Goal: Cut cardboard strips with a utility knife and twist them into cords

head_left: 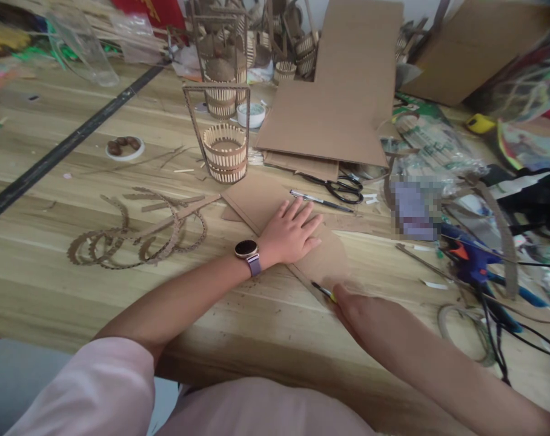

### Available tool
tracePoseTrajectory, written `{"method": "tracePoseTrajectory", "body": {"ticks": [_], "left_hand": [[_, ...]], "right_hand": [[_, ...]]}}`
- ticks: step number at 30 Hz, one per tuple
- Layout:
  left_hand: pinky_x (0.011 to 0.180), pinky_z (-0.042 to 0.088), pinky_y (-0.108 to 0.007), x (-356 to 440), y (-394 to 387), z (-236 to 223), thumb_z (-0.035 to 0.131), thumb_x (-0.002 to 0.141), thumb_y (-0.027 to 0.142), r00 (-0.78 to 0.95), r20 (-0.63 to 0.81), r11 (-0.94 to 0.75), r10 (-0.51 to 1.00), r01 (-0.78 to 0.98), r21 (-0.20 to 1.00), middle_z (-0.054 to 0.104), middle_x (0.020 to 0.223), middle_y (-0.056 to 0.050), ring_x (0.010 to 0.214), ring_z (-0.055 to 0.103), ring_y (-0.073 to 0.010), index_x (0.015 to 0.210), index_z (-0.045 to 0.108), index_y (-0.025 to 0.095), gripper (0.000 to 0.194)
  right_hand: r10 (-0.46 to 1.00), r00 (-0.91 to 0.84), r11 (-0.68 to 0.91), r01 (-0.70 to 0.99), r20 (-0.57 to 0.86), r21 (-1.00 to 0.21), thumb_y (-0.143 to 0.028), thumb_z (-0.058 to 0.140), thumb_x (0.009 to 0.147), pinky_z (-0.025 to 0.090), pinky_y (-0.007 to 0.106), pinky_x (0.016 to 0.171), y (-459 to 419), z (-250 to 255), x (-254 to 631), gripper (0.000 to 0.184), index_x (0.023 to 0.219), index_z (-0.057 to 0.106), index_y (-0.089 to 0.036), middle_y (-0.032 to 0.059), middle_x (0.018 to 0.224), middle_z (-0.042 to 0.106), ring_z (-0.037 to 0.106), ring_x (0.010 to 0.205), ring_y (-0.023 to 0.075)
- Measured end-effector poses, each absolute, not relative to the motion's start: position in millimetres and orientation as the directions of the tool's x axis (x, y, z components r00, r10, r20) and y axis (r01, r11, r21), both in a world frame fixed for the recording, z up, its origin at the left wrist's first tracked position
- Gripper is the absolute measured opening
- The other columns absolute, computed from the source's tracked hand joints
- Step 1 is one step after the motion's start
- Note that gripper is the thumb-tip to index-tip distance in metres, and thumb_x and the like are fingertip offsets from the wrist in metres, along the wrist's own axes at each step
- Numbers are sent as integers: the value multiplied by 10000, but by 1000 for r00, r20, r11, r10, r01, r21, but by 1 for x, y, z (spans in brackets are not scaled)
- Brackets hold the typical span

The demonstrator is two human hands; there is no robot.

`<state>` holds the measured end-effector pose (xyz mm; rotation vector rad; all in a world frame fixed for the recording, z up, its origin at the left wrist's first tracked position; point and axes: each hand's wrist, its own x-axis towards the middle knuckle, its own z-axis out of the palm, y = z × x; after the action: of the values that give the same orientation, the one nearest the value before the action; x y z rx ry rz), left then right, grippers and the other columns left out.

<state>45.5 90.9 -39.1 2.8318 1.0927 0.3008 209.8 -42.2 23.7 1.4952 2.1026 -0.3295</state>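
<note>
My left hand (289, 233) lies flat with fingers spread on a piece of brown cardboard (263, 197), pressing it to the wooden table. A watch sits on that wrist. My right hand (354, 306) is closed around a utility knife (324, 292) with a yellow handle. Its dark blade end points left along the cardboard's near edge. Whether the blade cuts in or only touches, I cannot tell. Just beyond the cardboard lie a pen (320, 201) and black-handled scissors (343, 189). Curled cardboard strips (175, 236) rest to the left of my left hand.
A small basket of wooden sticks with a tall handle (225, 154) stands behind the cardboard. Large cardboard sheets (334, 115) lie at the back. At right are a blue glue gun (472, 257) with cables and plastic bags. A white dish (125, 148) holds brown lumps.
</note>
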Motion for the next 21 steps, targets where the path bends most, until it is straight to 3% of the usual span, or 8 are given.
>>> {"method": "tracePoseTrajectory", "body": {"ticks": [6,10,13,17,19,21], "left_hand": [[1196,180,-555,45,91,-39,345,1020,508,724,142,-737,675,657,157,295,1610,-153,1499,211,-368,1509,396,179,592],[1199,161,-548,45,91,-40,346,1020,508,725,130,-736,676,658,157,302,1609,-151,1498,203,-369,1509,393,174,594],[1177,197,-561,46,94,-40,388,1008,501,727,163,-745,667,648,156,398,1550,-160,1465,259,-380,1477,435,161,582],[1088,315,-526,50,105,-35,487,965,500,739,239,-775,630,621,122,590,1245,-190,1252,459,-362,1263,611,104,510],[1005,378,-484,54,112,-28,482,967,484,740,254,-779,623,618,108,607,1105,-181,1118,507,-333,1095,671,98,449],[924,408,-453,58,117,-19,434,987,478,735,262,-775,625,624,99,600,1042,-171,1045,512,-318,998,678,104,447]], "right_hand": [[840,-277,359,929,-467,93,-101,476,900,225,261,385,-88,7,248,132,884,566,-197,32,568,687,689,475,239],[868,-334,353,936,-368,-17,-151,473,907,301,262,395,-105,0,270,117,868,559,-220,12,573,689,690,476,228],[894,-327,318,945,-306,-82,-260,429,956,359,272,423,-100,3,283,154,903,572,-236,13,671,721,699,510,217],[962,-180,192,980,-205,43,-364,369,977,329,275,391,-78,5,297,268,959,599,-229,52,827,703,670,502,198],[981,-109,132,981,-158,142,-369,348,977,313,280,380,-68,2,305,307,961,614,-217,69,841,673,660,520,206],[989,-113,131,972,-100,196,-349,347,973,369,294,420,-62,-5,313,314,951,625,-205,84,831,656,674,617,234]]}}
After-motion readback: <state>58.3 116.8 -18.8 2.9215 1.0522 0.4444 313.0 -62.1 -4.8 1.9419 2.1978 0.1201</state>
